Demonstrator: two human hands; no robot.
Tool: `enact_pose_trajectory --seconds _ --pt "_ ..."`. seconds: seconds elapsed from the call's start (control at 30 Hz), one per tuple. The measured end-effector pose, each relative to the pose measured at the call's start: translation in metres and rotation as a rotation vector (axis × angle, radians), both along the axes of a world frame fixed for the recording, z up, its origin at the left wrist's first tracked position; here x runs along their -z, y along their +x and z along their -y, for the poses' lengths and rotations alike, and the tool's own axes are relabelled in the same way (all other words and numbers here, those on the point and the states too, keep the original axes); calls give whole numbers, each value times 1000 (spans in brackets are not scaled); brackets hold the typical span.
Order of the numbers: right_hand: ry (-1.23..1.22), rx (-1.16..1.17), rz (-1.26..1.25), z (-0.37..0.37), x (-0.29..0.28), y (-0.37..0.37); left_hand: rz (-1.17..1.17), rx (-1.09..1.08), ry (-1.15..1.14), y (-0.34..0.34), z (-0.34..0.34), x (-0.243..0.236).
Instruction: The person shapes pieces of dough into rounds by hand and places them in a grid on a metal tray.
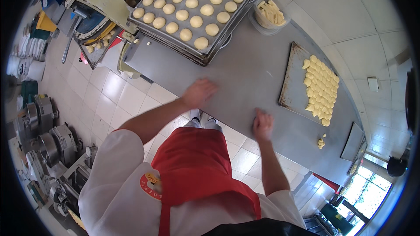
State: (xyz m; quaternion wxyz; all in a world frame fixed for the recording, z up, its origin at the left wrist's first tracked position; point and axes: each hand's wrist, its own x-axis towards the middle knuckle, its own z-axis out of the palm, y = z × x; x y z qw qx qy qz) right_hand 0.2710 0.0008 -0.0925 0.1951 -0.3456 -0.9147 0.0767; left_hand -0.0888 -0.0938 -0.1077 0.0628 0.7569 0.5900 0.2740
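Note:
Over the near edge of the grey metal table [245, 67] is my left hand [200, 93], slightly blurred, its fingers stretched forward and holding nothing. My right hand [263, 124] is at the same edge, farther right, with its fingers curled in and nothing visible in them. Between the two hands is bare metal. Beyond my left hand stands a stack of trays [175, 43], the top one bearing rows of round pale dough balls [182, 15]. To the right of my right hand lies a worn baking tray [292, 76] with many small yellow dough pieces [321, 88] packed together.
A clear plastic tub [270, 14] of pale yellow sticks stands at the far edge. A few yellow scraps [321, 142] lie near the right tray. A dough machine [98, 6] with a lever is at the upper left; mixers [54, 142] stand on the floor at left.

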Motion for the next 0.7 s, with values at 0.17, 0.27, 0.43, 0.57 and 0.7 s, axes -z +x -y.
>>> enact_pose_trajectory --seconds 0.17,0.27,0.43,0.57,0.7 --pt "4 -41 10 -1 -30 -96 -13 144 -117 49 -58 -38" --pt "44 -49 33 -37 -25 -80 97 80 -172 13 -90 -31" --pt "-37 16 -80 11 -4 -15 120 11 -29 24 -13 -20" --pt "-73 -121 -33 5 -16 -74 0 209 68 63 -57 -44" --pt "-17 -138 -39 -52 -18 -72 15 100 -239 35 -108 -34"
